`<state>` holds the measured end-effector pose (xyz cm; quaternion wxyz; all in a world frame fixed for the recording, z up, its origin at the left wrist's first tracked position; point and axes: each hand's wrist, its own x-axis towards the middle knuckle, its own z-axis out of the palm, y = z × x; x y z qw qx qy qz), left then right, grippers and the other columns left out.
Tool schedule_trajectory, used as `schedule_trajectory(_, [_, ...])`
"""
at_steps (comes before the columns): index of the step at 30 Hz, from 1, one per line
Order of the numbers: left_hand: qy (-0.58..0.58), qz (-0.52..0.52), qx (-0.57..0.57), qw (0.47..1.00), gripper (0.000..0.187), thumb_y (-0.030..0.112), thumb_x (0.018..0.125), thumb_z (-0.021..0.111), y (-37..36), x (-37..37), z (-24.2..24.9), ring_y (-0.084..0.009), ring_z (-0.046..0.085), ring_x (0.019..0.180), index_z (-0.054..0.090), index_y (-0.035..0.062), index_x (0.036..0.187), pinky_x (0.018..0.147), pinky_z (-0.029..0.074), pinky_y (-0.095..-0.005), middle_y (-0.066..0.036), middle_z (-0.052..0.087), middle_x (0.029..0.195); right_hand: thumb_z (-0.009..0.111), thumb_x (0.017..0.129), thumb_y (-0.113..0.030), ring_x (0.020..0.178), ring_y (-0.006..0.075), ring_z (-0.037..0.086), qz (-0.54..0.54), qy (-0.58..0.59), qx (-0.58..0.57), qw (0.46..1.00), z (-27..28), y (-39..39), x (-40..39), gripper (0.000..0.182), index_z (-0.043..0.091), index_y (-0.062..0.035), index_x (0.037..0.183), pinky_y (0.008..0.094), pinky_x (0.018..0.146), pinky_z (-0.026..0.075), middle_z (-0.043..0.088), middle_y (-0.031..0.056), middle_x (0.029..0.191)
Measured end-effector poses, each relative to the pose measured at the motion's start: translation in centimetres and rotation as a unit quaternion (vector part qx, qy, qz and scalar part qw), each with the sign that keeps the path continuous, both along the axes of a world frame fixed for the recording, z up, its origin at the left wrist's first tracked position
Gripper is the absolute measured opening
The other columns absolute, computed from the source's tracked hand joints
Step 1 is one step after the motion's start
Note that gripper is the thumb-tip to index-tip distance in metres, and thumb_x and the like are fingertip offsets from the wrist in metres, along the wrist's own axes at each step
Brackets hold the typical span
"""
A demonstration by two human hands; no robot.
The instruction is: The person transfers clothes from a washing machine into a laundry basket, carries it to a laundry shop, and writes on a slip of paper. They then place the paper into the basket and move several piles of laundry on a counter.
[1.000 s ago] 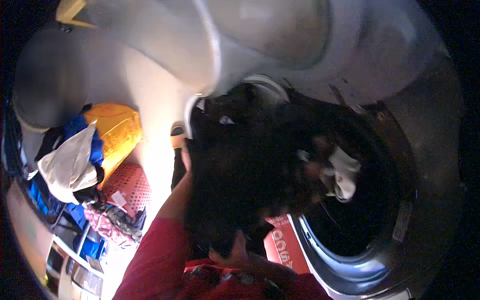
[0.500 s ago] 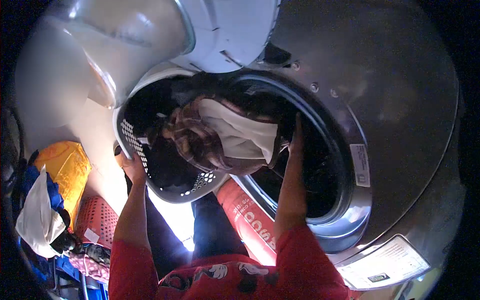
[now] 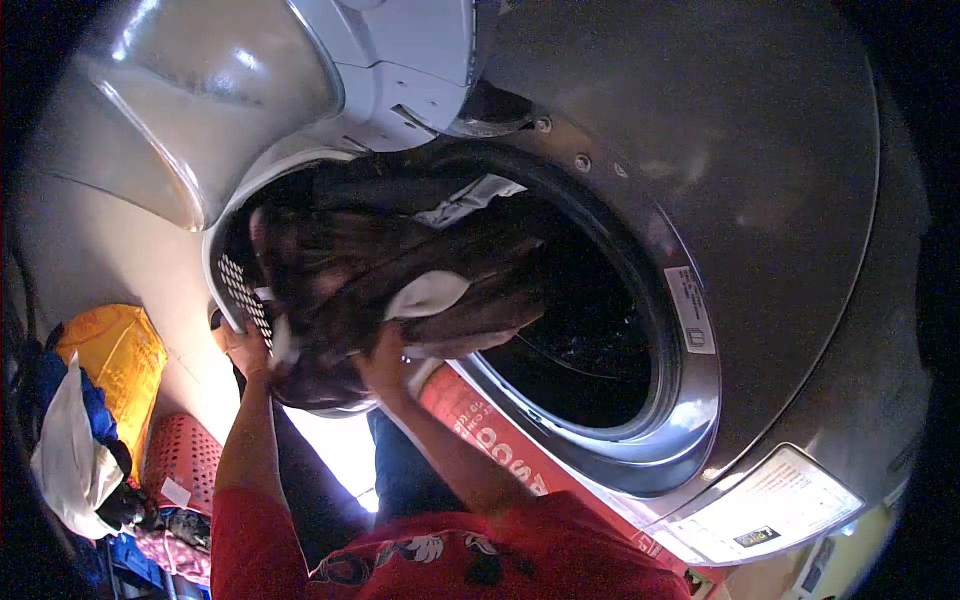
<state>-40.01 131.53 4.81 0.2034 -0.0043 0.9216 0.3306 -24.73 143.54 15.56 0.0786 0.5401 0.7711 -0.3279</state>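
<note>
My left hand (image 3: 247, 350) grips the side of a pale laundry basket (image 3: 213, 262) with a perforated wall, tilted against the round opening of a front-loading machine. My right hand (image 3: 385, 362) is closed on a dark brown garment (image 3: 470, 290) at the basket's near side; some of its fingertips are hidden in the cloth. That garment shows a pale patch and reaches from the basket across the opening's rim. More dark clothes (image 3: 330, 255) fill the basket, blurred by motion. The machine's dark drum (image 3: 590, 350) is to the right.
The machine's open door (image 3: 220, 90) juts out at upper left. Below the opening stands a red box (image 3: 480, 425) with white lettering. At left are a yellow bag (image 3: 118, 360), a white cloth (image 3: 72, 455) and a red perforated basket (image 3: 182, 460).
My right hand has moved left from the drum opening to the basket, and the dark garment has shifted and unfolded. The left hand keeps its hold on the basket. The view has shifted slightly.
</note>
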Motion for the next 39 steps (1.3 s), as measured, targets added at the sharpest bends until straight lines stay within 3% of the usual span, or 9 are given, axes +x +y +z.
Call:
schedule_trajectory(5, [-0.052,0.065,0.167,0.983,0.04,0.018,0.074,0.051,-3.0,1.5,-4.9,-0.0266,0.05,0.089,0.041,-0.0018,0.107,0.076,0.04,-0.0326,-0.013,0.051,0.102,0.06,0.067,-0.031,0.108,0.0378,0.034,0.246,-0.073,-0.049,0.965,-5.1,-2.3,-3.3,0.065,0.033,0.0069,0.113,0.0381,0.091,0.028,0.034,0.0276,0.115])
schedule_trajectory(8, [-0.051,0.069,0.226,0.97,0.039,0.021,0.074,0.054,-4.3,2.6,-7.0,-0.0237,0.051,0.085,0.044,-0.0016,0.104,0.073,0.042,-0.0313,-0.01,0.051,0.101,0.054,0.075,-0.031,0.083,0.0261,0.054,0.28,-0.089,-0.424,0.856,2.2,5.1,-6.8,0.039,0.05,0.001,0.096,0.0332,0.075,0.041,0.056,0.0136,0.091])
schedule_trajectory(10, [-0.04,0.11,0.203,0.972,0.037,0.022,0.075,0.053,-4.5,2.7,-8.0,-0.0233,0.051,0.082,0.046,-0.001,0.102,0.072,0.043,-0.0314,-0.009,0.051,0.1,0.051,0.077,-0.024,0.075,0.0191,0.056,-0.052,0.221,-0.524,0.821,6.0,8.8,-3.7,0.028,0.049,-0.0014,0.094,0.0304,0.064,0.045,0.058,0.0103,0.082])
schedule_trajectory(14, [0.03,-0.05,0.2,0.978,0.035,0.022,0.076,0.051,-4.1,2.6,-7.6,-0.024,0.051,0.081,0.046,-0.0005,0.102,0.075,0.041,-0.033,-0.009,0.052,0.098,0.04,0.078,-0.041,0.078,0.0192,0.051,-0.339,0.244,0.019,0.908,7.8,20.2,4.5,0.045,0.04,-0.0041,0.103,0.0342,0.067,0.042,0.054,0.0105,0.092])
schedule_trajectory(15, [-0.117,0.164,0.34,0.919,0.034,0.022,0.077,0.05,-2.5,1.8,-4.5,-0.0234,0.051,0.08,0.046,-0.0006,0.102,0.074,0.041,-0.0329,-0.009,0.052,0.097,0.04,0.073,-0.053,0.095,0.0229,0.044,-0.385,0.242,0.07,0.888,6.8,22.1,6.4,0.06,0.037,-0.0075,0.111,0.0401,0.08,0.034,0.045,0.0124,0.11])
schedule_trajectory(16, [-0.254,0.36,0.453,0.775,0.032,0.021,0.077,0.049,-1.5,1.2,-2.8,-0.0227,0.051,0.079,0.046,-0.0007,0.101,0.074,0.041,-0.0329,-0.009,0.052,0.096,0.041,0.072,-0.054,0.097,0.0234,0.043,-0.43,0.221,0.058,0.874,5.4,24.1,8.2,0.061,0.037,-0.0077,0.112,0.0405,0.081,0.033,0.044,0.0124,0.111])
schedule_trajectory(19, [-0.104,0.164,0.27,0.943,0.03,0.02,0.078,0.047,-1.9,1.0,-2.6,-0.0202,0.051,0.078,0.047,-0.0009,0.1,0.072,0.041,-0.0323,-0.009,0.052,0.095,0.044,0.069,-0.056,0.104,0.0249,0.038,-0.488,0.244,-0.209,0.811,0.9,28.3,8.3,0.066,0.036,-0.0083,0.115,0.0417,0.086,0.029,0.039,0.0121,0.116])
schedule_trajectory(22, [-0.143,0.215,0.336,0.906,0.03,0.021,0.079,0.046,-1.7,0.8,-3.1,-0.0199,0.051,0.076,0.047,-0.0016,0.099,0.07,0.042,-0.0318,-0.009,0.052,0.093,0.048,0.066,-0.058,0.111,0.0264,0.033,-0.409,0.336,-0.323,0.784,-0.8,31.3,1.5,0.072,0.035,-0.009,0.117,0.0429,0.091,0.025,0.035,0.0119,0.121])
schedule_trajectory(39, [-0.256,0.354,0.39,0.81,0.029,0.02,0.079,0.044,-1.1,1.3,-1.0,-0.0186,0.051,0.074,0.047,-0.0027,0.098,0.066,0.043,-0.0307,-0.007,0.052,0.091,0.062,0.06,-0.021,0.102,0.0233,0.041,-0.429,0.109,-0.145,0.885,-5.5,28.8,14.8,0.062,0.038,-0.0059,0.114,0.0341,0.085,0.034,0.042,0.0108,0.113])
